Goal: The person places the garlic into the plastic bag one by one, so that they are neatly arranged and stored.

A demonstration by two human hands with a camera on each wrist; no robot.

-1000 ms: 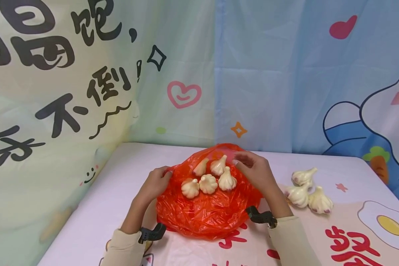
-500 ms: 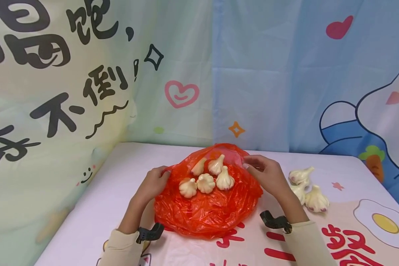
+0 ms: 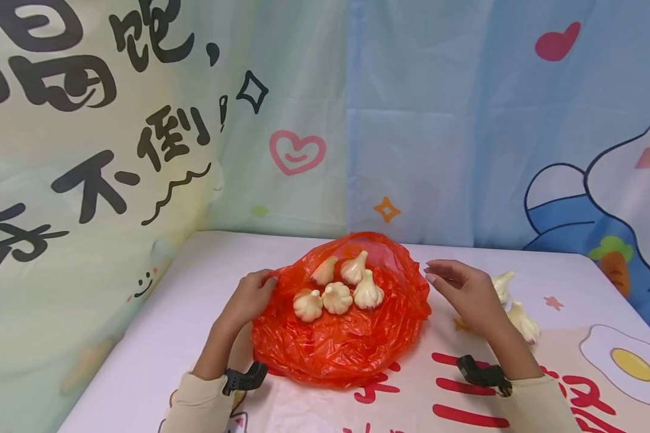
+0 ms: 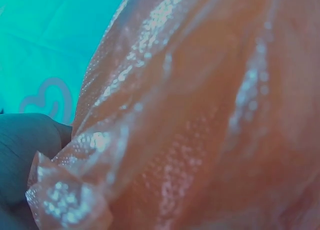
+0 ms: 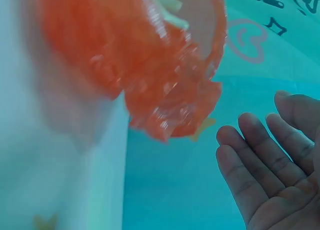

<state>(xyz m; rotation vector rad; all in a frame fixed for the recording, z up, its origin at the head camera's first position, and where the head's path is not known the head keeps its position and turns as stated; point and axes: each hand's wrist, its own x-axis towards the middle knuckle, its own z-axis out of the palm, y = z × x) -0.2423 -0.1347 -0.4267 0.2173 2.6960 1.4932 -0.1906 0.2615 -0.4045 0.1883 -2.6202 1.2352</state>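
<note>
A red plastic bag [image 3: 336, 355] sits with its mouth spread on the table, and several garlic bulbs [image 3: 337, 299] lie in it. My left hand [image 3: 251, 299] pinches the bag's left rim between thumb and fingers; the thin film [image 4: 175, 115] fills most of the left wrist view. To the right of the bag, apart from it, my right hand [image 3: 466, 294] holds nothing. Its fingers look relaxed and nearly straight in the right wrist view, where the palm [image 5: 280, 205] shows. Behind that hand and forearm, loose garlic bulbs [image 3: 525, 323] on the table are partly hidden.
The white table [image 3: 157, 319] carries a printed cover with red characters and a fried egg picture [image 3: 617, 364]. Printed cloth [image 3: 411, 138] hangs along the back and left sides. Dark cameras [image 3: 246, 379] are strapped on both wrists.
My right hand has moved from over the bag's right rim out to the right, now partly covering the loose garlic. The left hand keeps its grip on the rim.
</note>
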